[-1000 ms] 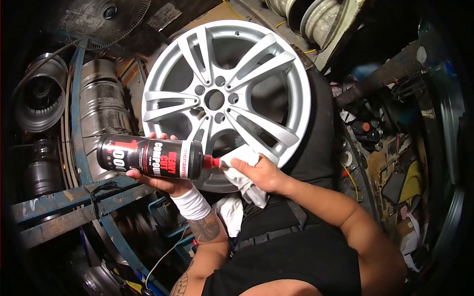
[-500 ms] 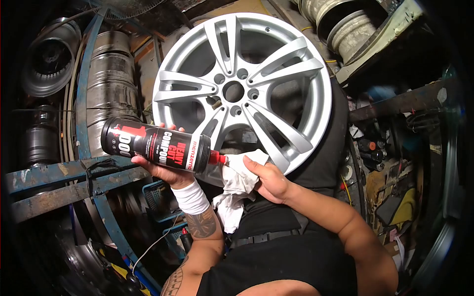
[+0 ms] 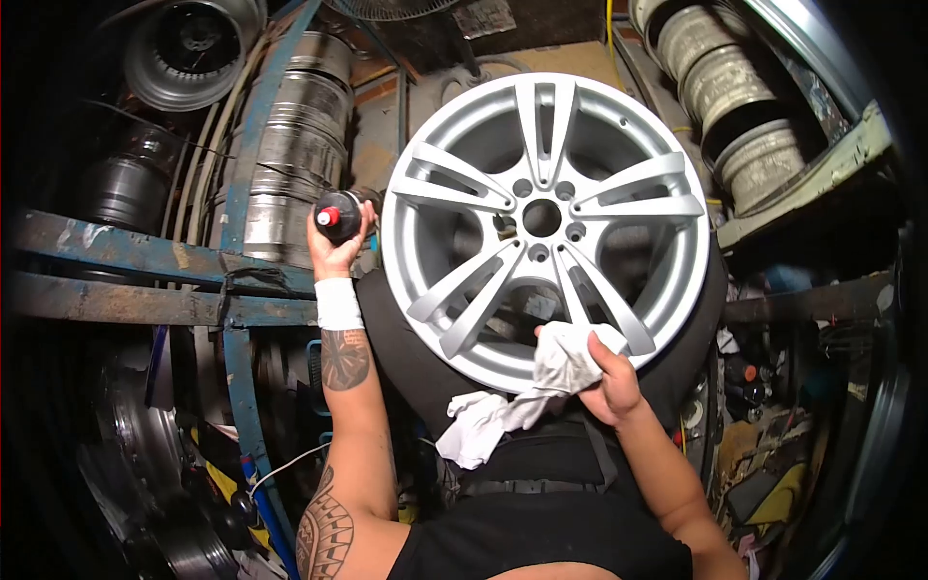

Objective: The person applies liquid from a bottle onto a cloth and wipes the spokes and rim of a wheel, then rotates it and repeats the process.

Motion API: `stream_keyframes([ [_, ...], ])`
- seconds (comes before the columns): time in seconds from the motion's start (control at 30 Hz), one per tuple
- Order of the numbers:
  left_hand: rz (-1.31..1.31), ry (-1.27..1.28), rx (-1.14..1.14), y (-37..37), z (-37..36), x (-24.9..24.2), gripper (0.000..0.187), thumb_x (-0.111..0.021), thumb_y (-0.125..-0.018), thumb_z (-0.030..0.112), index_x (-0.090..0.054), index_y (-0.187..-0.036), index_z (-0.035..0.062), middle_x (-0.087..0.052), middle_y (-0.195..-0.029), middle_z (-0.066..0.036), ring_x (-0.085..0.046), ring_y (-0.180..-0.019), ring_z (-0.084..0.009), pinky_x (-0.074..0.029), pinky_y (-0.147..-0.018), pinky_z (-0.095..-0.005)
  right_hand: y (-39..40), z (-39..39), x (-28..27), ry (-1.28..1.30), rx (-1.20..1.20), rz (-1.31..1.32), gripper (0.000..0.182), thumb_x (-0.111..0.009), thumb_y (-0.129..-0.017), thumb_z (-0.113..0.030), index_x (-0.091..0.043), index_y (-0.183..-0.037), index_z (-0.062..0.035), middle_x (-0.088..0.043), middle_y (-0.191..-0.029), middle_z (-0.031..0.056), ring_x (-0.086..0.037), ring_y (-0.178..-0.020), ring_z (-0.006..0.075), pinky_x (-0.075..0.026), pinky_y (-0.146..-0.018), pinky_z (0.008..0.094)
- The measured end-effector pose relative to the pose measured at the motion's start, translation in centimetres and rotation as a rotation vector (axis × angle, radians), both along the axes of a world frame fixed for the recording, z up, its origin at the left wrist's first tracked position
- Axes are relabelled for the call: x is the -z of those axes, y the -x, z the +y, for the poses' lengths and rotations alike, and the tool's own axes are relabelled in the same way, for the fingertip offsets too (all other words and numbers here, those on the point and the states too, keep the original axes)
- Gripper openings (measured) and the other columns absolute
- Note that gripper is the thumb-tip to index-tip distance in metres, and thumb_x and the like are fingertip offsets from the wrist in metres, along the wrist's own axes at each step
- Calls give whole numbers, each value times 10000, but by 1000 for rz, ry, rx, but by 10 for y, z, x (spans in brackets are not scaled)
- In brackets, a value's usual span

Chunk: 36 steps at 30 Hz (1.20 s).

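In the middle of the frame a silver multi-spoke alloy wheel (image 3: 546, 227) stands on edge, propped against the person's dark-clothed lap, its face turned toward the camera. It looks rigid and fairly heavy, with a smooth painted finish that would slip under bare skin; the outer rim or a spoke seems the safest place to take hold of it.

At the lower right of the wheel, the right hand (image 3: 607, 382) has its fingers curled closed around a crumpled white cloth (image 3: 541, 387), pressing the bunched part against the lower rim while a loose tail hangs down toward the belt. The cloth is soft and light and will take whatever shape the hand gives it.

To the left of the wheel, the left hand (image 3: 336, 246), a white band on its wrist, is wrapped shut around a black plastic bottle with a red nozzle (image 3: 333, 215), held up just beside the rim with the nozzle facing the camera. The bottle looks light, slightly squeezable, and best gripped round its body.

Behind it, in the upper left, bare steel rims (image 3: 295, 145) are stacked on a blue metal rack (image 3: 145, 256).
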<state>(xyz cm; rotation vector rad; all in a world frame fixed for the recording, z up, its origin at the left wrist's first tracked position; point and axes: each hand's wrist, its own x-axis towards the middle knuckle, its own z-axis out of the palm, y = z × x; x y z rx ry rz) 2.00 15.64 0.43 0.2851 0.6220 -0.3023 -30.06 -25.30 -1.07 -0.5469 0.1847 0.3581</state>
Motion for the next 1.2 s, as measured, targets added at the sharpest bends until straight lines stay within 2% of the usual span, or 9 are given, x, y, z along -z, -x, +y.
stream_keyframes([
  [0.27,203,-650,400,-29,23,65,525,-698,-908,433,-622,-1322,121,-641,-1347,-163,-625,-1198,-356,-504,-1028,-620,4,-2,1,3,79,48,617,-453,-1104,-431,-526,-1423,93,-634,-1391,231,-671,-1189,330,-522,-1047,476],
  [0.47,206,-1465,988,-61,30,39,608,-702,-907,519,-644,-1278,41,-705,-1228,-177,-711,-1040,-348,-575,-823,-594,-6,1,-10,104,59,28,587,-446,-1112,-396,-541,-1401,106,-648,-1360,261,-691,-1159,335,-545,-1021,468],
  [0.63,-124,-2177,944,-147,72,116,568,-602,-915,450,-728,-1231,-4,-667,-1353,-244,-643,-1224,-428,-495,-1050,-507,-10,-4,-5,142,75,-11,584,-436,-1117,-381,-543,-1386,127,-645,-1361,273,-697,-1151,346,-552,-1015,466],
  [0.7,206,-2319,581,-79,-24,34,587,-519,-923,469,-733,-1261,41,-646,-1383,-253,-600,-1299,-446,-470,-1090,-519,-12,-4,-7,126,88,-8,582,-436,-1116,-379,-546,-1384,127,-643,-1363,276,-695,-1154,352,-550,-1017,469],
  [0.83,161,-2365,766,-85,6,46,570,-523,-938,508,-716,-1312,124,-656,-1382,-219,-590,-1315,-426,-455,-1112,-515,-11,-5,-5,127,131,-41,581,-441,-1114,-386,-544,-1392,114,-638,-1366,283,-700,-1141,366,-557,-1006,481],
  [0.93,-12,-2656,518,-60,-14,22,564,-564,-941,547,-698,-1317,149,-671,-1337,-198,-577,-1306,-424,-439,-1124,-492,-13,-8,-14,39,170,-70,510,-455,-1116,-319,-600,-1335,117,-688,-1307,246,-707,-1136,308,-549,-1011,416],
  [1.03,-811,-2158,-71,-35,-74,-47,303,-691,-968,275,-743,-1163,48,-748,-1125,-142,-706,-1064,-272,-545,-938,-390,-5,-16,-6,59,168,-24,530,-445,-1112,-339,-582,-1353,113,-682,-1311,256,-711,-1117,329,-556,-999,439],
  [1.1,-1156,-1686,81,56,-153,-139,209,-619,-1023,134,-758,-1119,11,-774,-939,-100,-719,-839,-169,-572,-738,-312,-3,-21,1,30,140,45,570,-440,-1108,-377,-550,-1388,107,-662,-1334,262,-699,-1132,344,-552,-1002,467],
  [1.2,-1494,-994,523,173,-210,-191,223,-689,-989,166,-750,-1102,-17,-772,-1013,-126,-723,-960,-179,-567,-855,-328,0,-27,14,107,172,129,620,-465,-1094,-434,-498,-1456,68,-645,-1345,251,-688,-1126,348,-549,-998,492],
])
